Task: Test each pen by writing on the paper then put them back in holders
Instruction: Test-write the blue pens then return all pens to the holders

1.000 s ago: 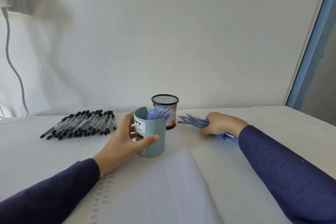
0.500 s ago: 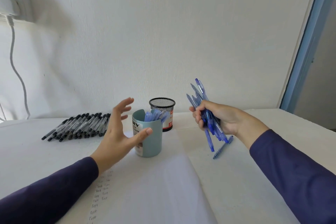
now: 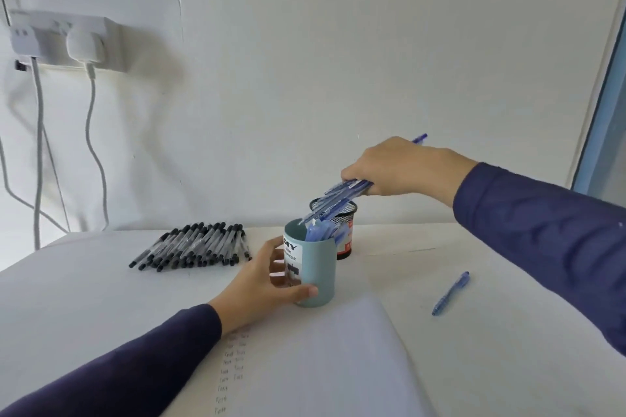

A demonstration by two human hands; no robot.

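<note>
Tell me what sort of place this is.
Likely a home or office desk: a white table against a plain wall, a socket with plugs in it, a blue pen holder and an open notebook.

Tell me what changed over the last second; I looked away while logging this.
The right hand gripped the blue pens on the table, lifted them and now angles them down into the teal holder. The left hand released that holder, then gripped it again. One loose pen stayed behind on the table. The black pens, mesh holder and paper are unchanged.
</note>
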